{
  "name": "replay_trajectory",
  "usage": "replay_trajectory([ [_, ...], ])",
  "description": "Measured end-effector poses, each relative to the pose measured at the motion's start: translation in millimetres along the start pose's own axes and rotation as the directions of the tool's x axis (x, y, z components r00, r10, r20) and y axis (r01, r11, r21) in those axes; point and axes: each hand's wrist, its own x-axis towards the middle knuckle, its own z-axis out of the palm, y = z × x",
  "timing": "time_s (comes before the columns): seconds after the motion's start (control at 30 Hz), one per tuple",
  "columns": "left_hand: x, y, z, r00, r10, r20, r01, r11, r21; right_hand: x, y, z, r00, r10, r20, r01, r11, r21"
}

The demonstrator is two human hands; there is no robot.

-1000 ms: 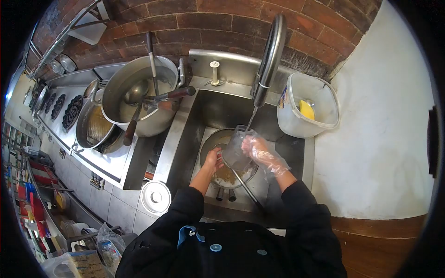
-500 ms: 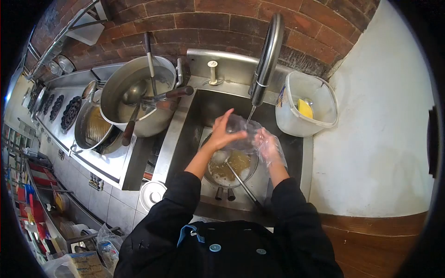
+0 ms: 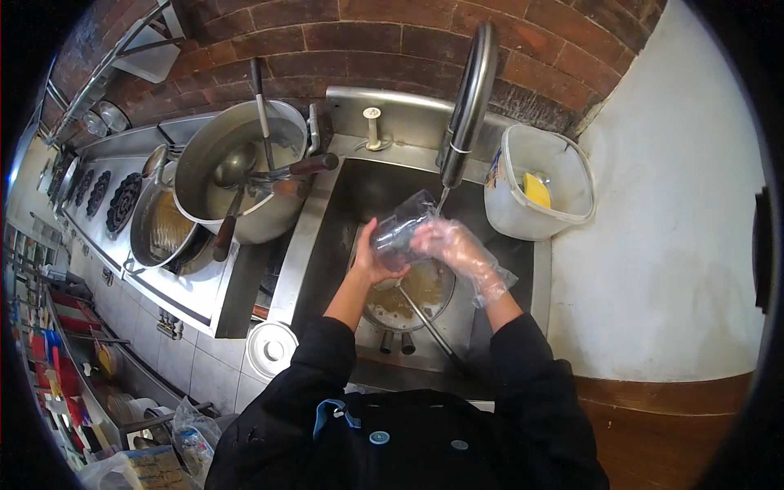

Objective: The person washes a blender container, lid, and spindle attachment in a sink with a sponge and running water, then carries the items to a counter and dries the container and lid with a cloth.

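Note:
My bare left hand (image 3: 373,263) is closed round a clear plastic container (image 3: 398,232), tilted over the sink. My right hand (image 3: 461,255), in a loose see-through plastic glove, has its curled fingers against the container's right side; its fingertips are slightly blurred. Just above, a thin stream of water runs from the steel faucet (image 3: 472,98). Below my hands, a round pan (image 3: 451,304) with cloudy brownish liquid stands in the sink (image 3: 314,233). A ladle (image 3: 425,321) rests in that pan, its bowl partly hidden by my left hand.
Left of the sink, a large pot (image 3: 282,216) holds several long-handled utensils beside a smaller pan (image 3: 163,253) on the stove (image 3: 184,298). A white tub (image 3: 543,224) with a yellow sponge (image 3: 536,190) stands at the sink's right edge. A white round lid (image 3: 270,349) lies low at left.
The container has tipped and shifted left and down with my left hand, whose grip has moved lower round it. My right hand has turned, its fingers now pointing left across the container.

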Motion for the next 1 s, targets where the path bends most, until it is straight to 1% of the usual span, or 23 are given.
replay_trajectory([
  [0.03, 4.7, -2.4, -3.9, 1.0, 0.004, -0.001, -0.004, 1.0, -0.002, -0.2, 0.5, -1.6, 1.0, -0.001, 0.005, 0.001, 1.0, -0.001],
  [0.1, 19.7, -9.1, -18.6, 0.967, -0.255, -0.01, 0.255, 0.967, 0.019, -6.8, 4.9, -10.1, 0.984, 0.165, 0.069, -0.121, 0.896, -0.428],
  [0.13, 26.9, -10.3, -21.1, 0.97, -0.175, -0.17, 0.21, 0.954, 0.215, -10.2, 7.4, -14.2, 0.99, 0.142, 0.011, -0.132, 0.948, -0.29],
  [0.17, 36.4, -14.2, -20.7, 0.969, -0.179, -0.17, 0.214, 0.953, 0.213, -10.3, 18.6, -16.5, 0.989, 0.145, 0.01, -0.136, 0.947, -0.289],
  [0.2, 52.5, -18.9, -21.2, 0.924, 0.365, -0.114, -0.268, 0.83, 0.488, -6.9, 35.5, -20.4, 0.97, 0.229, -0.083, -0.241, 0.949, -0.205],
  [0.23, 57.2, -19.1, -8.3, 0.621, 0.779, 0.087, -0.616, 0.416, 0.669, -4.9, 39.3, -21.4, 0.934, 0.314, -0.169, -0.334, 0.936, -0.109],
  [0.3, 49.9, -7.2, 36.5, 0.659, 0.734, 0.164, -0.621, 0.408, 0.67, -11.7, 45.7, -11.4, 0.892, 0.384, -0.238, -0.449, 0.806, -0.385],
  [0.33, 41.0, 1.0, 65.4, 0.687, 0.686, 0.238, -0.628, 0.397, 0.669, -15.3, 55.3, -4.0, 0.979, 0.176, -0.107, -0.196, 0.64, -0.743],
  [0.37, 40.3, 4.1, 84.4, 0.806, 0.543, 0.234, -0.579, 0.644, 0.5, -19.2, 72.0, 2.3, 0.994, 0.026, 0.105, 0.091, 0.326, -0.941],
  [0.4, 30.9, 4.2, 106.2, 0.876, 0.428, 0.223, -0.482, 0.748, 0.457, -17.1, 100.3, 1.4, 0.998, 0.043, 0.043, 0.0, 0.707, -0.707],
  [0.43, 39.7, 2.9, 111.2, 0.874, 0.431, 0.224, -0.485, 0.746, 0.457, -15.1, 128.3, 0.4, 0.998, 0.06, -0.02, -0.063, 0.944, -0.323],
  [0.5, 57.0, -0.5, 115.4, 0.934, 0.206, 0.293, -0.316, 0.857, 0.407, -14.4, 115.9, -1.6, 0.988, 0.123, 0.088, -0.103, 0.972, -0.212],
  [0.53, 60.8, -4.4, 117.8, 0.933, 0.208, 0.294, -0.319, 0.856, 0.406, -15.0, 108.9, -1.6, 0.982, 0.142, 0.126, -0.119, 0.977, -0.176],
  [0.57, 64.4, -8.8, 119.5, 0.936, 0.197, 0.293, -0.301, 0.879, 0.37, -18.3, 102.3, -0.6, 0.992, 0.022, 0.127, 0.058, 0.804, -0.592],
  [0.6, 64.5, -10.7, 122.0, 0.938, 0.183, 0.294, -0.281, 0.9, 0.335, -21.5, 98.7, 0.2, 0.98, -0.085, 0.178, 0.198, 0.439, -0.877],
  [0.73, 53.5, -3.8, 123.5, 0.937, 0.239, 0.256, -0.326, 0.864, 0.384, -24.5, 98.3, 12.0, 0.995, -0.027, 0.099, 0.102, 0.361, -0.927],
  [0.77, 47.6, 1.4, 122.0, 0.928, 0.231, 0.292, -0.35, 0.809, 0.473, -20.5, 99.4, 8.6, 0.995, 0.077, -0.056, -0.093, 0.903, -0.419],
  [0.8, 39.1, 6.4, 122.4, 0.919, 0.219, 0.327, -0.374, 0.745, 0.553, -17.6, 100.6, 5.2, 0.962, 0.256, -0.094, -0.212, 0.917, 0.337],
  [0.83, 29.6, 8.3, 124.3, 0.919, 0.219, 0.329, -0.375, 0.746, 0.551, -18.0, 81.9, 5.8, 0.962, 0.257, -0.095, -0.212, 0.918, 0.335],
  [0.87, 19.5, 7.8, 125.8, 0.889, 0.296, 0.351, -0.458, 0.614, 0.642, -21.3, 62.3, 4.8, 0.975, 0.129, -0.181, -0.18, 0.937, -0.3],
  [0.9, 11.5, 9.0, 124.2, 0.848, 0.366, 0.382, -0.522, 0.462, 0.717, -22.5, 47.2, 4.7, 0.985, -0.024, -0.172, -0.128, 0.566, -0.814],
  [0.97, 8.7, 15.0, 103.6, 0.866, 0.304, 0.397, -0.499, 0.485, 0.718, -19.9, 76.9, 5.4, 0.991, -0.069, -0.116, -0.067, 0.498, -0.865],
  [1.0, 16.0, 14.2, 87.1, 0.75, 0.465, 0.471, -0.627, 0.27, 0.731, -19.8, 88.6, 6.6, 0.993, -0.106, -0.056, -0.005, 0.425, -0.905],
])
